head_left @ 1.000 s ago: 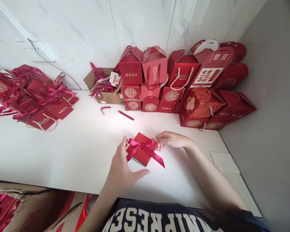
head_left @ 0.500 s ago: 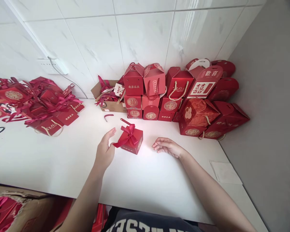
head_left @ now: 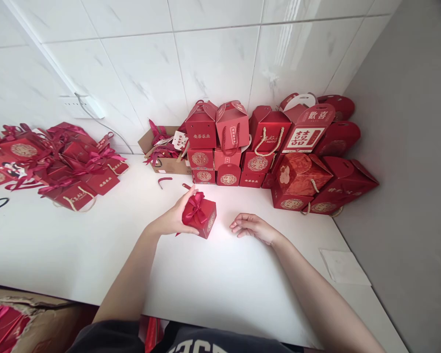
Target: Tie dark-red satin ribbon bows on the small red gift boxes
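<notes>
A small red gift box with gold print and a ribbon bow on top sits on the white table in front of me. My left hand grips its left side, thumb at the near face and fingers round the back. Part of the bow's tail is hidden behind that hand. To the right of the box, my right hand rests on the table, fingers loosely curled and apart, holding nothing. Behind the box, a short red strip shows by my left fingers, and a curved red strip lies farther left.
Stacked red gift boxes line the tiled wall. Beside them stands an open cardboard tray of ribbons and tags. A heap of ribboned boxes lies left. A cardboard carton is at lower left, and a grey partition at right.
My left hand has moved right from beside the box and closed on its left side. My right hand has hardly moved. The view has shifted slightly.
</notes>
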Demonstrator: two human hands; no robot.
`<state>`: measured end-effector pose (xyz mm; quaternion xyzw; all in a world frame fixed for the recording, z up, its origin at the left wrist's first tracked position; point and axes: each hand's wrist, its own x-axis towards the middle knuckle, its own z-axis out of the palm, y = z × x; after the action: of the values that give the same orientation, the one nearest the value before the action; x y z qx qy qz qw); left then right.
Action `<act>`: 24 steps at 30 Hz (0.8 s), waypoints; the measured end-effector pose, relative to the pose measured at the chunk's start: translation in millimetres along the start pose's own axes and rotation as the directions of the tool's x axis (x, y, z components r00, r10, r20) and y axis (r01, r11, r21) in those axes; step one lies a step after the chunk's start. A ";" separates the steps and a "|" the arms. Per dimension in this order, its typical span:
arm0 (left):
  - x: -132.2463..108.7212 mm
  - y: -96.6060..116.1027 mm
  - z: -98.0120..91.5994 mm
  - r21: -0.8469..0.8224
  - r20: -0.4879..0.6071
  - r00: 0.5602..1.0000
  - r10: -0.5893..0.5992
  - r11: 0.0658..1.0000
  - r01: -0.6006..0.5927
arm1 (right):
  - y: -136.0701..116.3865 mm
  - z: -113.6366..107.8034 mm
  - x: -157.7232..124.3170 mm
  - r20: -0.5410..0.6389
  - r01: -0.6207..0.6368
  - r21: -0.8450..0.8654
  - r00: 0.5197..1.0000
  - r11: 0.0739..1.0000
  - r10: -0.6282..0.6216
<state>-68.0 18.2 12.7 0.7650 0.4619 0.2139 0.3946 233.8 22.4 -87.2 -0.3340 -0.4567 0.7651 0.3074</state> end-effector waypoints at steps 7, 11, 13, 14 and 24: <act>-1.0 -19.2 -11.0 0.010 -0.014 0.999 0.030 0.999 -0.030 | 2.3 -1.8 1.4 0.010 -0.004 0.006 1.000 1.000 0.004; -15.4 -47.6 -44.2 0.144 -0.248 0.968 -0.036 0.987 0.074 | 4.1 -3.2 1.5 0.016 -0.012 0.004 1.000 1.000 0.012; -26.1 -68.2 -66.0 0.265 -0.498 0.864 -0.070 0.937 0.229 | 4.6 -3.6 1.3 0.020 -0.017 0.003 1.000 1.000 0.017; -32.3 -78.6 -76.2 0.294 -0.631 0.772 -0.075 0.898 0.327 | 4.8 -3.7 1.2 0.021 -0.019 0.004 1.000 1.000 0.019; -59.2 -149.8 -97.6 -0.153 -0.975 0.004 -0.222 0.688 0.710 | 4.8 -4.1 -0.2 0.015 -0.021 0.014 1.000 1.000 0.021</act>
<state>-244.6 45.2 -46.8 0.3085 0.8618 0.3914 -0.0946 236.3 22.3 -93.0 -0.3307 -0.4502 0.7739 0.2983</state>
